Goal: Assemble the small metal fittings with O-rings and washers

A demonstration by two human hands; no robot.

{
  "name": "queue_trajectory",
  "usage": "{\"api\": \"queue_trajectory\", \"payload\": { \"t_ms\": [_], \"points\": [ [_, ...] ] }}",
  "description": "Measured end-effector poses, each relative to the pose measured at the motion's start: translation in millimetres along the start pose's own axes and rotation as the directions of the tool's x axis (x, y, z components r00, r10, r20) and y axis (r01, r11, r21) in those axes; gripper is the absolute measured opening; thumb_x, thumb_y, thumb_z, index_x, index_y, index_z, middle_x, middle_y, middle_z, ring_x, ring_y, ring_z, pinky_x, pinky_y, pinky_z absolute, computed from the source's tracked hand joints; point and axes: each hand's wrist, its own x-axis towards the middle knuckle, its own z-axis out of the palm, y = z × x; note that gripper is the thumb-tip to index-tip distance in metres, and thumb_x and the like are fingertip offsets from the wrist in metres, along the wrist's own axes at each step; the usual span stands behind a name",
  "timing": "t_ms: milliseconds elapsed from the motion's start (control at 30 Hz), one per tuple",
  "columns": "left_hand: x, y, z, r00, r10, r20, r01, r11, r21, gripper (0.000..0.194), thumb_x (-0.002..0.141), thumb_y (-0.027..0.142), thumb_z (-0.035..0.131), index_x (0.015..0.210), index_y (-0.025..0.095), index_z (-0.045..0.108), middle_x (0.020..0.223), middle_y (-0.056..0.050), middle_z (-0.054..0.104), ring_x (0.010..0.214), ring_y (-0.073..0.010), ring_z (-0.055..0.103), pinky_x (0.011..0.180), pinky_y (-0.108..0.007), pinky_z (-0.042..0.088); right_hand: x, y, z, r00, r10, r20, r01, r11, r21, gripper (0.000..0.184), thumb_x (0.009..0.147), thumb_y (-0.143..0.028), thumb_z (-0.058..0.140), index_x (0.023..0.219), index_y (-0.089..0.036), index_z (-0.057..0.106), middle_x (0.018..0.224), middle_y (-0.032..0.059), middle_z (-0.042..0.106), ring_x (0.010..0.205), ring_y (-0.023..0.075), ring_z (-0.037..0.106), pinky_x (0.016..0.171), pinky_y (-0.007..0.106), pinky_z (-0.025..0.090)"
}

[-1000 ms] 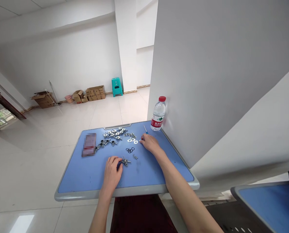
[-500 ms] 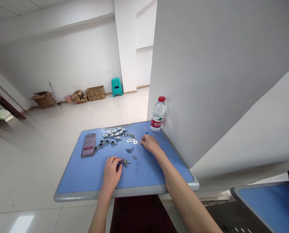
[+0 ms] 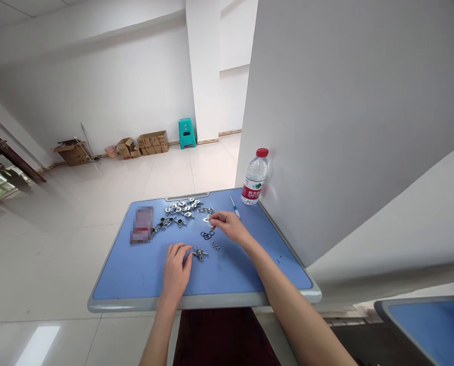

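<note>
My left hand (image 3: 176,269) lies on the blue desktop (image 3: 135,274), its fingers spread and just short of a metal winged fitting (image 3: 199,252). My right hand (image 3: 229,227) reaches over the silver washers (image 3: 207,219), its fingertips bunched at them; I cannot tell if one is pinched. Black O-rings (image 3: 207,234) and small screws (image 3: 215,246) lie between my hands. Further back is a heap of metal wing parts (image 3: 183,208). A pixelated flat package (image 3: 141,224) lies at the left.
A small blue-handled screwdriver (image 3: 234,207) and a red-capped water bottle (image 3: 255,177) stand near the desk's far right corner, beside a white partition (image 3: 326,127). Another blue desk (image 3: 428,325) sits at lower right. Cardboard boxes (image 3: 153,143) line the far wall.
My right hand has slid left onto the washers. My left fingers have drawn back from the winged fitting. The whole view has shifted slightly.
</note>
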Motion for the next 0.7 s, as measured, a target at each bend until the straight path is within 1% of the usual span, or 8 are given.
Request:
{"api": "queue_trajectory", "payload": {
  "t_ms": [100, 167, 233, 333, 500, 600, 633, 700],
  "points": [
    [-0.1, 2.6, -2.8, 1.000, -0.018, -0.019, 0.018, 1.000, -0.026, 0.020, 0.095, 0.022, 0.046, 0.105, 0.023, 0.062, 0.100, -0.006, 0.064, 0.095, -0.0217, 0.059, 0.081, -0.036, 0.051, -6.6, -5.4, 20.3, 0.991, -0.037, 0.128, 0.022, 0.993, 0.118, 0.012, 0.079, -0.025, 0.058, 0.081, -0.016, 0.065, 0.072, 0.0030, 0.071, 0.073, 0.0186, 0.069, 0.072, 0.031, 0.053],
    [0.2, 4.3, -4.0, 1.000, -0.024, -0.020, 0.023, 0.999, -0.036, 0.016, 0.095, 0.024, 0.046, 0.101, 0.022, 0.062, 0.096, -0.005, 0.064, 0.091, -0.0214, 0.059, 0.078, -0.035, 0.051, -11.5, -7.0, 30.8, 0.982, -0.056, 0.179, 0.022, 0.982, 0.186, 0.015, 0.077, -0.027, 0.061, 0.087, -0.016, 0.066, 0.076, 0.0035, 0.073, 0.077, 0.0194, 0.070, 0.074, 0.032, 0.053],
    [0.8, 5.4, -4.6, 1.000, -0.021, -0.007, 0.021, 0.999, -0.043, 0.015, 0.095, 0.026, 0.047, 0.097, 0.022, 0.062, 0.093, -0.005, 0.064, 0.089, -0.0207, 0.059, 0.078, -0.034, 0.050, -15.9, -7.6, 37.7, 0.973, -0.066, 0.222, 0.002, 0.961, 0.278, 0.018, 0.075, -0.027, 0.063, 0.089, -0.016, 0.067, 0.078, 0.0040, 0.073, 0.078, 0.0195, 0.069, 0.075, 0.032, 0.052],
    [2.3, 6.3, -4.5, 1.000, -0.024, 0.007, 0.024, 0.998, -0.053, 0.016, 0.096, 0.027, 0.046, 0.094, 0.021, 0.061, 0.091, -0.004, 0.064, 0.087, -0.0199, 0.059, 0.077, -0.032, 0.049, -20.8, -8.9, 42.1, 0.961, -0.093, 0.262, 0.005, 0.948, 0.318, 0.016, 0.075, -0.026, 0.063, 0.087, -0.016, 0.067, 0.077, 0.0038, 0.071, 0.074, 0.0179, 0.066, 0.071, 0.030, 0.050],
    [4.4, 9.6, -5.9, 0.999, -0.043, -0.014, 0.041, 0.995, -0.089, 0.023, 0.097, 0.032, 0.043, 0.086, 0.021, 0.059, 0.084, -0.003, 0.063, 0.080, -0.0187, 0.056, 0.073, -0.030, 0.046, -27.5, -16.9, 41.7, 0.945, -0.140, 0.294, 0.079, 0.975, 0.208, 0.012, 0.080, -0.022, 0.059, 0.083, -0.016, 0.069, 0.072, 0.0018, 0.068, 0.065, 0.0135, 0.059, 0.063, 0.026, 0.045],
    [4.9, 12.0, -9.1, 0.995, -0.101, -0.003, 0.099, 0.983, -0.152, 0.028, 0.096, 0.035, 0.042, 0.075, 0.021, 0.056, 0.076, -0.002, 0.059, 0.075, -0.0174, 0.053, 0.068, -0.028, 0.043, -31.9, -22.8, 39.5, 0.940, -0.163, 0.301, 0.140, 0.985, 0.096, 0.013, 0.083, -0.018, 0.056, 0.086, -0.017, 0.069, 0.068, -0.0004, 0.065, 0.059, 0.0109, 0.054, 0.059, 0.023, 0.043],
    [5.1, 12.3, -10.5, 0.991, -0.134, 0.008, 0.133, 0.973, -0.187, 0.029, 0.095, 0.036, 0.043, 0.073, 0.020, 0.055, 0.074, -0.001, 0.057, 0.073, -0.0167, 0.052, 0.066, -0.027, 0.042, -33.1, -23.9, 38.6, 0.932, -0.196, 0.306, 0.187, 0.981, 0.058, 0.014, 0.084, -0.017, 0.056, 0.088, -0.017, 0.069, 0.069, -0.0008, 0.065, 0.058, 0.0105, 0.054, 0.058, 0.022, 0.042],
    [5.6, 11.8, -13.4, 0.977, -0.212, 0.039, 0.214, 0.938, -0.274, 0.031, 0.094, 0.038, 0.046, 0.071, 0.019, 0.054, 0.072, 0.000, 0.054, 0.070, -0.0153, 0.050, 0.064, -0.025, 0.040, -34.5, -23.8, 37.2, 0.896, -0.317, 0.312, 0.345, 0.938, -0.036, 0.016, 0.085, -0.014, 0.056, 0.094, -0.018, 0.068, 0.076, 0.0001, 0.067, 0.061, 0.0106, 0.055, 0.059, 0.022, 0.042]
  ]
}}
